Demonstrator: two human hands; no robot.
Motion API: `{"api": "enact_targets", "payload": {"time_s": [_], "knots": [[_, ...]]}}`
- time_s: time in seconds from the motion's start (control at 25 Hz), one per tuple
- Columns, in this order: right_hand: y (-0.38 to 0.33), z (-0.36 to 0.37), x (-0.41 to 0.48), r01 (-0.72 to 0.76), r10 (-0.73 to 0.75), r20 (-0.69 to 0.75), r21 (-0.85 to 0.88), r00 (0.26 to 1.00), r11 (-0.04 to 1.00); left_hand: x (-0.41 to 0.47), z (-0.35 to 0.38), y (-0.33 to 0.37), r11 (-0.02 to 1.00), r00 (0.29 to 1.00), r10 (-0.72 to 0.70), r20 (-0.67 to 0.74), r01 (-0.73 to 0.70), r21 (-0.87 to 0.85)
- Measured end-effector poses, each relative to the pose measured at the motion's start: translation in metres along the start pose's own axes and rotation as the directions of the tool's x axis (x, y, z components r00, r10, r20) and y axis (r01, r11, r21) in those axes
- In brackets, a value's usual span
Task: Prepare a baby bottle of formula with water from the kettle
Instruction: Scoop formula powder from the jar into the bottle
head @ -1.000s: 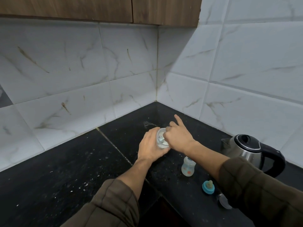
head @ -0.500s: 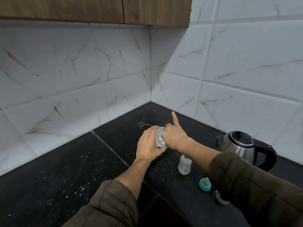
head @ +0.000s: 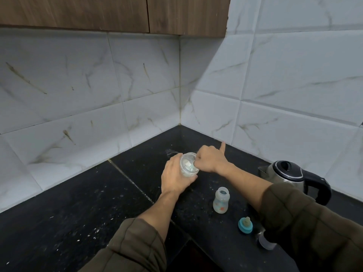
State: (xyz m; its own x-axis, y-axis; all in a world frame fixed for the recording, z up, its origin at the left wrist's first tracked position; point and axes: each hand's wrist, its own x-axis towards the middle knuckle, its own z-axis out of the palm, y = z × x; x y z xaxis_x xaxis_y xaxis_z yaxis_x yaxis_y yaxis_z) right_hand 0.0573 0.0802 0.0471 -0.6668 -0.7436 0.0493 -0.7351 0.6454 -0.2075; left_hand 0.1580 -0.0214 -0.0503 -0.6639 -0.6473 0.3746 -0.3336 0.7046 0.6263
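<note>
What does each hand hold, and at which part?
The left hand grips the clear jar round its side. The right hand is at its mouth, fingers curled; its hold cannot be told.

Counter (head: pixel 78 222): black polished stone, speckled, glossy. Tiles (head: pixel 78 85): white marble-look, smooth, glossy; cabinets (head: pixel 78 12): matt wood grain. Kettle (head: pixel 284 177): shiny metal body, black plastic lid and handle; bottle (head: pixel 221 201) and jar (head: pixel 188 165): translucent, plastic-looking; sleeves (head: pixel 304 222): matt quilted cloth.

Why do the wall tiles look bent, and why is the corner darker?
Head view: the wide-angle lens bows the white marble-look wall tiles; in that view the brown wooden cabinet seems to cast a slanted shadow over the corner; there too, the small clear jar in the left hand looks soft.
</note>
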Motion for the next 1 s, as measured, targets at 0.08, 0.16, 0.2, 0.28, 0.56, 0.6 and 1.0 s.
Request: {"api": "enact_targets", "payload": {"time_s": [0.08,0.16,0.2,0.28,0.56,0.6,1.0], "knots": [[0.004,-0.006,0.004,-0.057,0.058,-0.009,0.085,0.998,0.995,0.002,0.001,0.0,1.0,1.0,-0.022,-0.008,0.022,-0.002],[0.009,-0.008,0.008,-0.091,0.094,-0.017,0.13,0.995,0.987,0.003,0.002,-0.001,0.999,0.999,-0.047,-0.024,0.047,-0.003],[0.013,-0.008,0.009,-0.104,0.108,-0.014,0.154,0.994,0.982,0.004,0.003,-0.001,0.998,0.997,-0.061,-0.035,0.061,-0.01],[0.02,-0.006,0.009,-0.109,0.113,-0.01,0.202,0.994,0.973,0.006,0.004,-0.002,0.996,0.994,-0.087,-0.058,0.085,-0.037],[0.031,0.001,0.001,-0.037,0.048,-0.025,0.335,0.999,0.942,0.009,0.004,0.001,0.994,0.993,-0.096,-0.069,0.092,-0.06],[0.032,0.001,0.0,-0.038,0.049,-0.024,0.336,0.998,0.941,0.009,0.004,0.002,0.994,0.993,-0.091,-0.071,0.086,-0.061],[0.034,0.008,-0.003,-0.051,0.053,0.005,0.377,0.999,0.925,0.006,0.005,-0.002,0.994,0.993,-0.108,-0.05,0.107,-0.038]]}}
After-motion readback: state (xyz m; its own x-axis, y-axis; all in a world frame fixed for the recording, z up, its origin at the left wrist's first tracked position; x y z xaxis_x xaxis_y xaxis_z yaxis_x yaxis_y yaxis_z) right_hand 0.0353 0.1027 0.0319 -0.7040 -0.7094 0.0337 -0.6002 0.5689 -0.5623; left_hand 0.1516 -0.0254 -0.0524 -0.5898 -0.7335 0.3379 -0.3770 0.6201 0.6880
